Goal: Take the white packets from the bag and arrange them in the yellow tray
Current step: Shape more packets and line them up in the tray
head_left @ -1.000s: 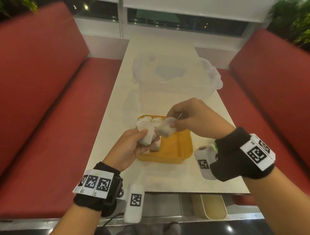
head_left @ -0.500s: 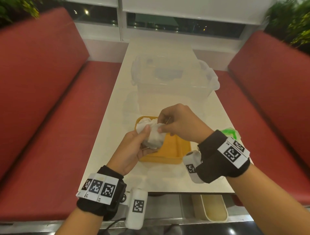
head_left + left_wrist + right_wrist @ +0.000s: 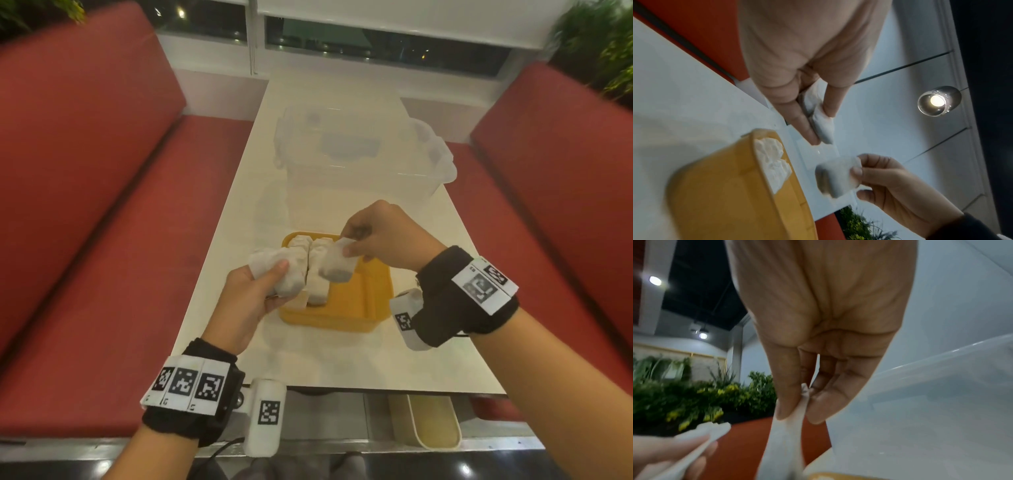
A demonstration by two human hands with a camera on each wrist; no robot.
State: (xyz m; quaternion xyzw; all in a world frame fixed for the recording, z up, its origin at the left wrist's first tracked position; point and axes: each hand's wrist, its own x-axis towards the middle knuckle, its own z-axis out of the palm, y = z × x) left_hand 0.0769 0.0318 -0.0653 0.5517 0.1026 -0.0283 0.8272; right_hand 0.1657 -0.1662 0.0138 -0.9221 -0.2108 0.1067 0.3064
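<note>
A yellow tray [image 3: 366, 301] sits on the white table, with several white packets [image 3: 317, 274] lined up along its left side. My left hand [image 3: 277, 284] grips a bundle of white packets [image 3: 287, 274] just over the tray's left edge. My right hand [image 3: 347, 243] pinches one white packet [image 3: 337, 269] by its top corner, and it hangs over the tray beside the row. In the left wrist view, my left hand's fingers [image 3: 803, 128] clamp the bundle [image 3: 823, 126] while the right hand's packet [image 3: 836, 175] hangs beside the tray [image 3: 725, 186]. The right wrist view shows thumb and finger squeezing the packet's top [image 3: 795, 415].
A clear plastic lidded box [image 3: 359, 161] stands right behind the tray. Red bench seats [image 3: 102, 240] flank the narrow table on both sides. The table's near edge [image 3: 376, 390] lies just in front of my wrists. A beige object [image 3: 424, 425] lies below it.
Half a second ago both hands met at the bundle. The right hand has since drawn away to the right with one packet, now over the tray. The left hand has kept its place.
</note>
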